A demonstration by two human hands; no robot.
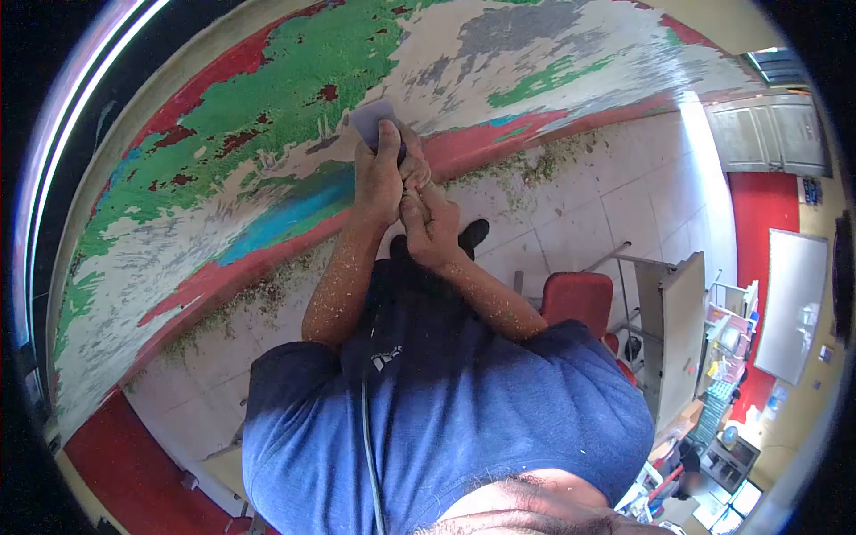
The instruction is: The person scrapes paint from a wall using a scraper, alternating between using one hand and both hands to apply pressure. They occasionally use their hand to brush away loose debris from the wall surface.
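Note:
A scraper with a flat grey blade [374, 123] lies against the wall [294, 98], where peeling green, white, red and blue paint shows. My left hand [382, 174] is closed around the scraper, its thumb stretched along the blade. Just below and to the right, my right hand [431, 230] is closed at the handle end, touching the left hand. Most of the handle is hidden by the fingers. Pale paint specks cover both forearms.
Paint flakes [526, 174] lie on the tiled floor [615, 169] along the wall's foot. A red chair [575, 303] and an upturned table [682, 330] stand to my right. Behind them are a cluttered shelf [727, 348] and a whiteboard [792, 303]. A cable [369, 446] runs down my shirt.

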